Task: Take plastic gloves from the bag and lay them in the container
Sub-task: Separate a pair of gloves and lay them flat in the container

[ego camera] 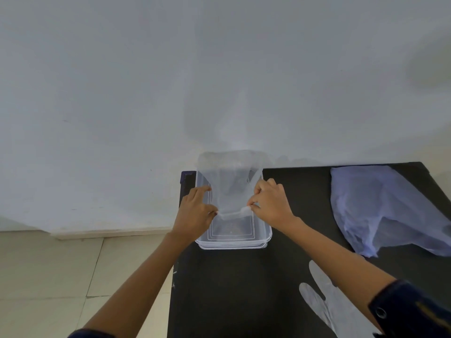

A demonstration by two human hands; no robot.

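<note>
Now laying a glove (229, 189) into the container (268, 234).
From the head camera, I see my left hand (195, 215) and right hand (271, 206) pinching the glove's near edge, stretched over the container; next I judge it needs lowering flat inside. Right of the container lie the bag (380, 206) and a spare glove (329, 306).

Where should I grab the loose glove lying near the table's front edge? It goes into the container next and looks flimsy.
Pinch the loose glove at a fingertip end, coming down from above: it lies flat on the table, fingers pointing toward the container, cuff hidden under the sleeve.
</note>
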